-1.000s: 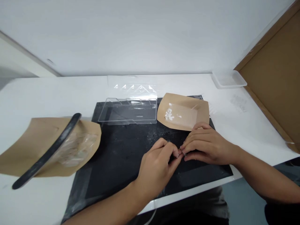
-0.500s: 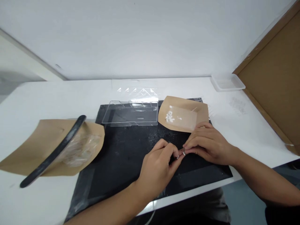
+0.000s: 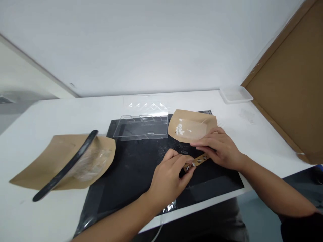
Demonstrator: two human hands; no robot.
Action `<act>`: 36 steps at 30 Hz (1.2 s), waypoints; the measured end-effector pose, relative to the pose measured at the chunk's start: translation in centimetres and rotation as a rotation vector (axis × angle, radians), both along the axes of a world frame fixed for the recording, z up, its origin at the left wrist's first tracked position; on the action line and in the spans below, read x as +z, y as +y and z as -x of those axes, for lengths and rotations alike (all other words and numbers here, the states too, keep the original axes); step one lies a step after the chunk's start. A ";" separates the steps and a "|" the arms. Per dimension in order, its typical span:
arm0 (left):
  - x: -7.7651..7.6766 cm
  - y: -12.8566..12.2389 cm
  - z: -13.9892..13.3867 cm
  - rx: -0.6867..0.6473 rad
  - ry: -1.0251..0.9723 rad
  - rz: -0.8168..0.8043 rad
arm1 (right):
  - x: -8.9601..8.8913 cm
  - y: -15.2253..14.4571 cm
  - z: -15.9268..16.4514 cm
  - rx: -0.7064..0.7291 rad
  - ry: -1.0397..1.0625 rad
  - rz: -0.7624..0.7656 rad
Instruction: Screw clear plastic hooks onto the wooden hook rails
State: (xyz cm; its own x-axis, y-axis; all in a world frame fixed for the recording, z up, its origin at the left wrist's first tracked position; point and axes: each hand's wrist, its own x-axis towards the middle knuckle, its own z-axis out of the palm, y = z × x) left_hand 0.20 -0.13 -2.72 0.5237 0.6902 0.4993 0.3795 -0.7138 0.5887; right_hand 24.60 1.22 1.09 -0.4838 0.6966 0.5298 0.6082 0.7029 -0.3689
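Note:
My left hand (image 3: 168,176) pinches the left end of a narrow wooden strip (image 3: 202,158) between thumb and fingers. Several small metal pegs (image 3: 199,160) stand along the strip, some partly covered by my fingers. My right hand (image 3: 222,149) hovers over the strip's right end, fingers stretched to the left and thumb below them. Nothing can be made out between its fingertips, and the strip's far end is hidden beneath it. Just left of the right fingertips, a small clear piece (image 3: 184,152) lies on the black mat (image 3: 133,171).
Behind my hands sits a brown paper tray (image 3: 210,121) with small white pieces. To its left is a clear plastic case (image 3: 141,129). A black curved file (image 3: 65,166) lies across another paper tray (image 3: 47,158) holding clear plastic. A translucent tub (image 3: 236,95) stands beside a cardboard panel (image 3: 285,84).
My right hand has drawn apart from my left fingertips, moving up and to the right, exposing the pegged strip. My left hand stays closed at about the same place. The view has shifted slightly.

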 end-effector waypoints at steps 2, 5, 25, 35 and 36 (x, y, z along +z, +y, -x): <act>0.0 0.1 -0.1 -0.016 0.006 -0.021 | 0.1 0.3 -0.5 -0.047 0.041 -0.033; 0.0 0.3 -0.2 -0.045 0.017 -0.042 | 0.4 0.8 -1.4 -0.099 0.082 -0.080; -0.2 1.0 0.1 -0.107 0.038 -0.089 | -2.5 4.3 -4.6 -0.227 0.317 0.077; 0.8 1.0 -0.1 -0.132 -0.120 -0.134 | -0.7 2.9 -3.5 -0.193 0.326 0.033; 1.0 0.9 -0.1 -0.120 -0.146 -0.114 | -0.3 2.5 -3.2 -0.184 0.298 0.007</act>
